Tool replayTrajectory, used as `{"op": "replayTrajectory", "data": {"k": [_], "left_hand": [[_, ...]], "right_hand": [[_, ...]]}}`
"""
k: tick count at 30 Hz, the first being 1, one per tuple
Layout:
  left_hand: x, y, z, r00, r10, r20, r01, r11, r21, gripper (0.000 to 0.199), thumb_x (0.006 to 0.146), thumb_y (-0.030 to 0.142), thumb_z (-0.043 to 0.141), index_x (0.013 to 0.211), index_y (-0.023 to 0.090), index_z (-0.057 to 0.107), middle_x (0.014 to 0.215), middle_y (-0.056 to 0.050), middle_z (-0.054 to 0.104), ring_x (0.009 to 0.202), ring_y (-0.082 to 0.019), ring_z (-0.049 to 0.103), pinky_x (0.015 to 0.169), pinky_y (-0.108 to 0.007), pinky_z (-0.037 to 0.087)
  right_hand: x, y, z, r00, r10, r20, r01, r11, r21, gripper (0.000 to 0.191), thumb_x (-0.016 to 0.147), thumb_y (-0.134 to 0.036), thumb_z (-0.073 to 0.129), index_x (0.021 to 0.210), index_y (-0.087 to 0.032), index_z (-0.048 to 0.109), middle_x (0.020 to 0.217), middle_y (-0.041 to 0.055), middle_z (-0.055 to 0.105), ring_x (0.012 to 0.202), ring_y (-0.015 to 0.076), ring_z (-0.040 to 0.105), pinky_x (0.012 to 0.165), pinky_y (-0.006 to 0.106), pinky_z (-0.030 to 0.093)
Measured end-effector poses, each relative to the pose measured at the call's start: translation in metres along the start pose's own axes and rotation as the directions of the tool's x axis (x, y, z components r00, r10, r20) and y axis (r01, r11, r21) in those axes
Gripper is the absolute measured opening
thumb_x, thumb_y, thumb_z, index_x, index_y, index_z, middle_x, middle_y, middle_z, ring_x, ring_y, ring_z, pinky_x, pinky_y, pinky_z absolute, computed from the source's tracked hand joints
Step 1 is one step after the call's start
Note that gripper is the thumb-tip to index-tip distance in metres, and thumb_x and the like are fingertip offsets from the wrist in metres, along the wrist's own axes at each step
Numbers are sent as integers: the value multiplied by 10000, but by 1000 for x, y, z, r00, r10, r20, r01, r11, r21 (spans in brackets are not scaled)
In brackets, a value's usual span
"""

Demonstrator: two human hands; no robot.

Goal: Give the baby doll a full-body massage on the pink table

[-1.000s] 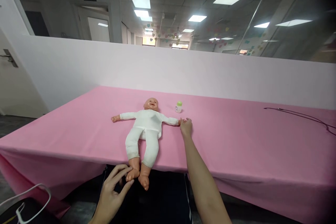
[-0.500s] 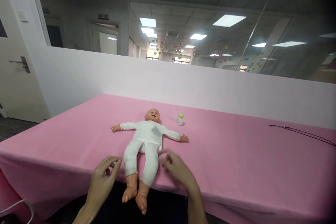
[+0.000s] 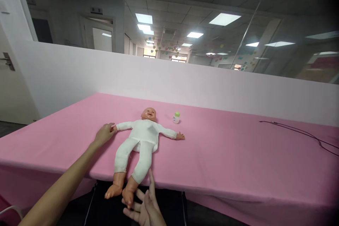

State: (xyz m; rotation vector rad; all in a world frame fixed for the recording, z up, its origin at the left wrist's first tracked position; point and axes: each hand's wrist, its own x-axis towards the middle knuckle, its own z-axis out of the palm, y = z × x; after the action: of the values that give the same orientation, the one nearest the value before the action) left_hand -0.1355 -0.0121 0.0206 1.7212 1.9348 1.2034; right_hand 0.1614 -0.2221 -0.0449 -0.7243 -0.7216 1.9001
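Observation:
A baby doll (image 3: 144, 132) in a white suit lies on its back on the pink-covered table (image 3: 225, 162). Its bare feet hang over the near edge. My left hand (image 3: 104, 135) reaches up along the doll's side and is closed at its outstretched hand, mostly covering it. Below the table edge, my right hand (image 3: 145, 204) is turned palm up with its fingers spread. Those fingers are beside and under one of the doll's feet (image 3: 128, 192), and I cannot tell if they touch it. A small bottle with a green cap (image 3: 176, 117) stands beyond the doll's other arm.
A thin black cord (image 3: 296, 130) lies at the right of the table. Behind the table runs a white wall (image 3: 185, 84) topped with glass. A door with a handle (image 3: 9, 61) is at the left.
My left hand has moved forward from beside the doll's leg to its hand. My right hand has dropped from beside its thigh to its foot and opened. The view has shifted slightly right.

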Motion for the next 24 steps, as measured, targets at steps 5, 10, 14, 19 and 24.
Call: {"op": "replayTrajectory", "data": {"k": [5,10,14,19,24], "left_hand": [[-7,8,-6,998,-32,51,51,907,-418,346,636,477,843,770,194,696,657,-24,659,665,-220,587,586,-289,384],[-1,14,-6,972,-235,-17,171,752,-637,666,595,494,932,1110,136,708,971,-113,752,794,-224,650,672,-319,494],[14,27,18,979,-188,-84,66,676,-734,490,687,498,901,967,147,705,1013,-108,743,887,-222,655,775,-338,518],[40,58,63,974,-163,-155,-2,682,-731,442,767,511,827,961,125,733,1025,-133,754,954,-250,671,869,-369,506],[44,64,97,965,97,-242,-238,704,-669,426,892,563,708,1006,154,738,1004,-107,770,915,-244,700,825,-345,525]], "right_hand": [[-3,3,-2,984,-30,-177,61,983,174,1331,628,-670,943,1652,-517,107,1365,71,676,1065,342,778,970,523,557],[-19,-23,-10,899,-334,-283,309,942,-131,1002,721,-598,909,1584,-438,425,1336,116,651,1064,352,735,772,500,632],[-17,-40,-7,822,-518,-237,422,833,-357,636,748,-559,899,1318,-361,700,1574,143,512,914,323,722,738,537,635],[10,-79,6,804,-579,-134,524,796,-302,490,763,-600,889,1168,-373,735,1720,56,334,1045,366,755,733,513,668],[46,-133,28,827,-562,19,554,809,-195,528,754,-608,901,1099,-248,728,1579,147,540,1011,345,787,729,451,693]]}}
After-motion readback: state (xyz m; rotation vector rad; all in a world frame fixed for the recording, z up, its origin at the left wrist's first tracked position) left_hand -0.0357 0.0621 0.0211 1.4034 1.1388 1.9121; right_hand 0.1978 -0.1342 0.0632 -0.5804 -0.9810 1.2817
